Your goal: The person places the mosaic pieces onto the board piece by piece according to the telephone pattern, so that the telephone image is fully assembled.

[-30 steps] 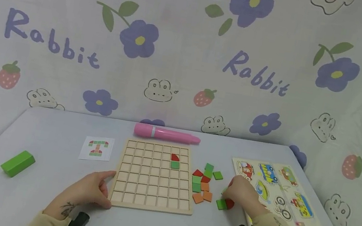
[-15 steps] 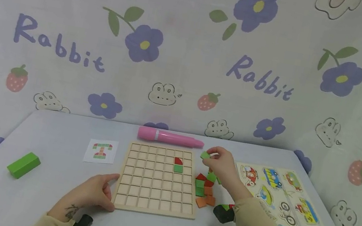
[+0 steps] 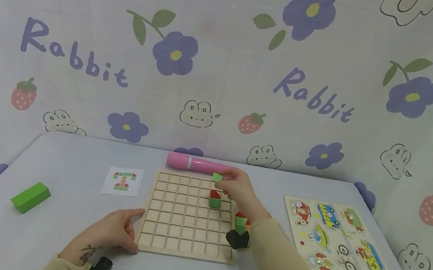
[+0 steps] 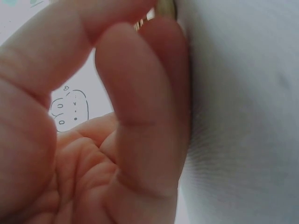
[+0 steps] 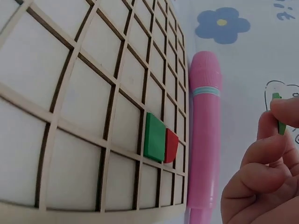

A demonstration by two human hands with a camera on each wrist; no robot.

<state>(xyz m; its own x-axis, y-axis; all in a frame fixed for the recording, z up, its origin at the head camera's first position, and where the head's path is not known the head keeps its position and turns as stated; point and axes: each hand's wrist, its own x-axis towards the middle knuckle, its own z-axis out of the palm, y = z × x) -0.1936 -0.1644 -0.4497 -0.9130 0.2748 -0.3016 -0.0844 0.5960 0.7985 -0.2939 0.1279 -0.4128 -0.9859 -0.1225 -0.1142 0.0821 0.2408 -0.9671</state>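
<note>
My right hand [image 3: 239,190] pinches a small green tile [image 3: 216,177] between thumb and fingertips, above the far right part of a wooden grid board [image 3: 181,232]. The right wrist view shows that tile edge-on between the fingertips. A red quarter-round tile [image 3: 214,194] and a green square tile [image 3: 215,203] lie in neighbouring cells of the board. My left hand [image 3: 108,233] rests on the table, its index finger and thumb touching the board's left edge. Close up in the left wrist view, its fingers [image 4: 140,102] hide most of the board.
Behind the board lies a pink marker-shaped stick [image 3: 204,166]. Loose tiles [image 3: 241,223] right of it are partly hidden by the right forearm. A picture card [image 3: 123,181] and green block [image 3: 30,197] lie left; a vehicle puzzle board [image 3: 332,244] lies right.
My right hand has picked up a green tile from beside the puzzle board and carried it left, over the grid board. The left hand stays at the board's edge.
</note>
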